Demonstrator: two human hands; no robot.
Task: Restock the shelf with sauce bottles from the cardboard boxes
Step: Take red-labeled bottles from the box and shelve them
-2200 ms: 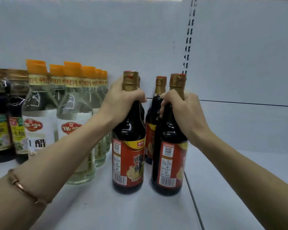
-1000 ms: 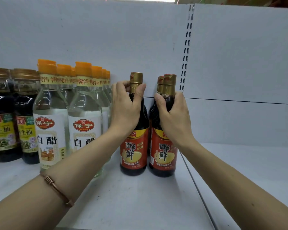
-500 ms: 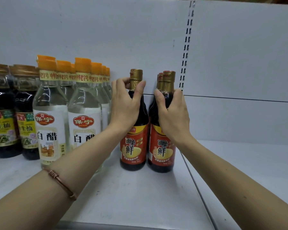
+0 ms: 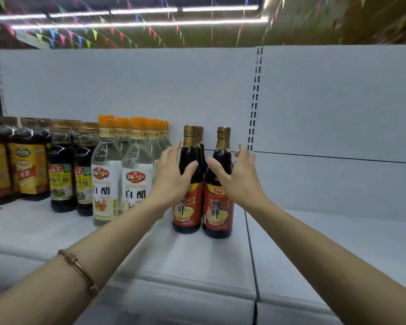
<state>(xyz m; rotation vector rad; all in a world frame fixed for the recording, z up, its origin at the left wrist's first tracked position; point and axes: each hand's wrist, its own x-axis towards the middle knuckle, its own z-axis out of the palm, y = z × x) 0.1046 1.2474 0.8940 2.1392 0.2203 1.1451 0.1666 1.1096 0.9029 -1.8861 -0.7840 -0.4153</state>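
Note:
Two dark sauce bottles with red labels and gold caps stand upright side by side on the white shelf (image 4: pixel 197 256): the left sauce bottle (image 4: pixel 188 209) and the right sauce bottle (image 4: pixel 219 212). Another gold cap shows just behind the left one. My left hand (image 4: pixel 174 174) is spread in front of the left bottle's shoulder, fingers straight, holding nothing. My right hand (image 4: pixel 238 174) is spread in front of the right bottle's shoulder, its fingers loose. Whether either hand still touches the glass is unclear.
Rows of clear vinegar bottles (image 4: pixel 106 179) with orange caps stand left of the sauce bottles. Further left are dark soy bottles (image 4: pixel 61 177) and yellow-labelled bottles (image 4: pixel 26 170). The shelf section right of the slotted upright (image 4: pixel 256 99) is bare. No cardboard box shows.
Both hands have let go of the bottle necks and spread open. The two bottles now stand slightly apart. The view has pulled back and tilted up, showing the ceiling.

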